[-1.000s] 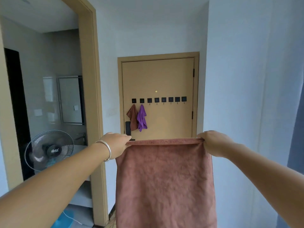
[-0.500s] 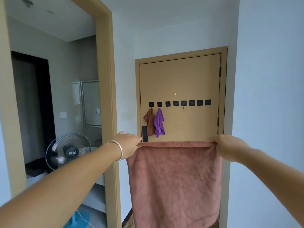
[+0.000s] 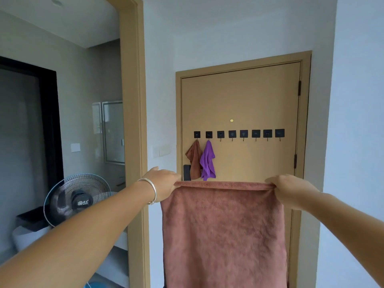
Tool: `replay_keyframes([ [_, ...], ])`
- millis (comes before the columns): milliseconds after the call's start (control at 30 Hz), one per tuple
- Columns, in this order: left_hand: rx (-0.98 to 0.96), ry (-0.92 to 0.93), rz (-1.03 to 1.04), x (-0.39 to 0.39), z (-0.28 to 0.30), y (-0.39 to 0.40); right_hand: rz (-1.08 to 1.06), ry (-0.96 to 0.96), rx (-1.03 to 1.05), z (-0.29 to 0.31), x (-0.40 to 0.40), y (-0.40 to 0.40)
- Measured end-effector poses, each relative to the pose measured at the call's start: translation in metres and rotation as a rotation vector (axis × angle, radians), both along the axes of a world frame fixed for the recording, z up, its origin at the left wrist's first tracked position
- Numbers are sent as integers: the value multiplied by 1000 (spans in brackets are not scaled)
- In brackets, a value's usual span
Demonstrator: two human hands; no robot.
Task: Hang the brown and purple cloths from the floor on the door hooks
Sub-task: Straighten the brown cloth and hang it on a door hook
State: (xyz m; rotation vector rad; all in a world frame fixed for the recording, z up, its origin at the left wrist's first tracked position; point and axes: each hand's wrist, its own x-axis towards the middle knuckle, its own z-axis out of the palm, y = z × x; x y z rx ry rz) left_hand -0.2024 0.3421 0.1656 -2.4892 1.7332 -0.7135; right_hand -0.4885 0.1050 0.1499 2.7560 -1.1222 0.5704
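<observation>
I hold a large brown cloth (image 3: 223,231) stretched flat in front of me. My left hand (image 3: 163,182) grips its top left corner and my right hand (image 3: 291,190) grips its top right corner. Beyond it stands a tan door (image 3: 241,96) with a row of several black hooks (image 3: 244,134). A small brown cloth (image 3: 194,156) hangs from the leftmost hook. A purple cloth (image 3: 207,161) hangs from the second hook beside it. The other hooks are bare. The stretched cloth hides the door's lower half.
A tan door frame post (image 3: 134,121) rises at the left of the hallway. Through that opening stands a floor fan (image 3: 76,199) in a grey room. White walls (image 3: 357,121) close in the narrow passage on the right. A black door handle (image 3: 186,172) sits beside the small cloths.
The door and hooks have grown larger and shifted right in view as I came closer. Both hands keep the same grip on the stretched brown cloth.
</observation>
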Motion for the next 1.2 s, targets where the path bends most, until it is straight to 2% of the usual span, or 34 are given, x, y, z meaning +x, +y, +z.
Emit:
replay_keyframes([
  [267, 7, 54, 14, 112, 8, -77, 8, 12, -13, 19, 111, -82],
  [467, 28, 86, 21, 175, -2, -130, 16, 6, 8, 5, 170, -130],
  [833, 49, 91, 17, 240, -23, -247, 24, 5, 76, -12, 233, -237],
  [1200, 16, 93, 36, 282, -10, -398, 94, -67, 60, -3, 288, -402],
])
